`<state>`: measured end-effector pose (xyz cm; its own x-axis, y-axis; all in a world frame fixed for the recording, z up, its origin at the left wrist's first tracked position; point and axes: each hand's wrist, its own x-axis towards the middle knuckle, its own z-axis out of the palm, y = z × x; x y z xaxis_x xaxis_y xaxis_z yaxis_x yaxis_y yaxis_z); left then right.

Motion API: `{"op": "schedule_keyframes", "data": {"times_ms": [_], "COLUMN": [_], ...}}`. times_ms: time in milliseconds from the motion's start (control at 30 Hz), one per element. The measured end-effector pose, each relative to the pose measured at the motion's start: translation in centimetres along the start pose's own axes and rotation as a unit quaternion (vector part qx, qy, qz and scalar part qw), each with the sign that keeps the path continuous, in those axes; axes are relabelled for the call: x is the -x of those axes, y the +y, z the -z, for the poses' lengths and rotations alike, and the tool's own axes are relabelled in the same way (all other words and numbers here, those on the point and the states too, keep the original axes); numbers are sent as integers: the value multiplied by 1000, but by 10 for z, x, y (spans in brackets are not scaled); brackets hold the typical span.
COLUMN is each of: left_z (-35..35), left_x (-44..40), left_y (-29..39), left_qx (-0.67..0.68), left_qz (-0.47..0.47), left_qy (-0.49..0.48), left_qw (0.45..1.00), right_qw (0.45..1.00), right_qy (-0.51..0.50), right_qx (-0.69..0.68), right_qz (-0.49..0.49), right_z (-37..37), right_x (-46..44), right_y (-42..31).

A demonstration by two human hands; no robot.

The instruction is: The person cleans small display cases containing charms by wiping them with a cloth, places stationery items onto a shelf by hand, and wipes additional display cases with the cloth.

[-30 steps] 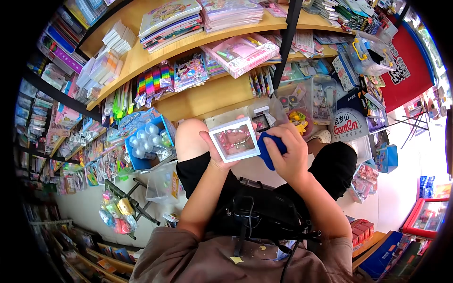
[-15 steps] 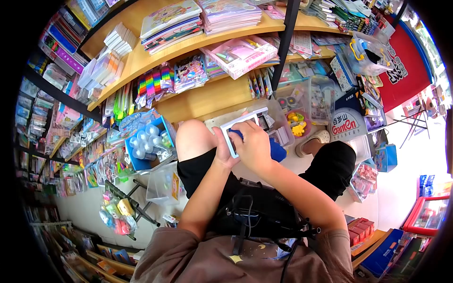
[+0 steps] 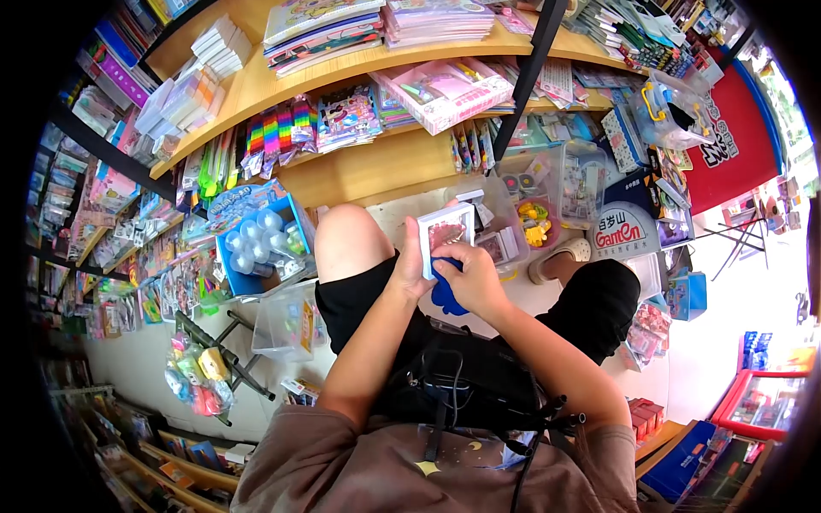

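My left hand (image 3: 410,268) grips the left edge of a small white-framed box (image 3: 447,227), whose front shows a pinkish picture or window. The box is held up between my knees. Against its lower edge, my right hand (image 3: 475,280) pinches a blue cloth (image 3: 448,301), and most of the cloth hangs below the fingers. A clear plastic bin (image 3: 513,224) with small white-framed boxes in it stands just beyond my hands.
A wooden shelf (image 3: 325,84) with stacked books and packets runs across the front. On the left are a blue display box (image 3: 229,248) of clear capsules and a clear bin (image 3: 282,329). A pink bowl (image 3: 554,224) with yellow pieces sits right of the hands.
My right hand has moved from the upper face of the box down to its lower edge, with the blue cloth. More of the box front now shows, and the box has turned.
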<state>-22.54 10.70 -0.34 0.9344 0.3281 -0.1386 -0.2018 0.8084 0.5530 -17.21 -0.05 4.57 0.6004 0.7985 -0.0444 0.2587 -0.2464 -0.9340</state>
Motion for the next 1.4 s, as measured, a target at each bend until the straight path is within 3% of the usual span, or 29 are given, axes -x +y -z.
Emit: {"op": "schedule_keyframes", "data": {"times_ms": [33,200,433,533,633,733,767,867,900,967,1033,1167,1300,1400], "left_z": [-1,8,4,-2,-7,-15,-18,-5,-7,-5,-5,-25,-30,-3], "left_x": [1,1,5,6,9,8,5,-3,-2,-2,-4,-6,4,2], "left_y": [0,-4,-9,-7,-3,4,12,26,26,17,7,5,10,3], "left_qx": [20,23,5,21,-12,-10,74,134,138,139,118,47,127,227], "left_qz": [10,33,59,59,40,3,-34,-53,-45,-18,4,-1,12,33], "left_qy": [2,-6,-67,-61,-45,-29,-55,-30,-51,-66,-29,-18,8,-103], "left_qw": [1000,999,996,996,998,1000,995,989,988,988,993,999,992,968], "right_qw": [998,972,891,863,859,817,794,857,881,948,978,980,974,969], "right_qy": [13,-58,-131,-99,-90,-97,-175,-146,-139,-55,19,28,16,1], "right_qx": [31,191,355,393,421,527,562,484,450,302,161,71,83,104], "right_qz": [56,123,251,301,276,214,151,99,34,85,128,183,209,224], "right_z": [0,8,29,38,53,61,67,86,89,89,84,48,4,-5], "right_x": [0,3,5,7,11,16,22,38,36,29,19,-8,-22,-22], "right_y": [2,-4,-4,-4,0,14,22,55,50,32,5,-32,-17,-9]}}
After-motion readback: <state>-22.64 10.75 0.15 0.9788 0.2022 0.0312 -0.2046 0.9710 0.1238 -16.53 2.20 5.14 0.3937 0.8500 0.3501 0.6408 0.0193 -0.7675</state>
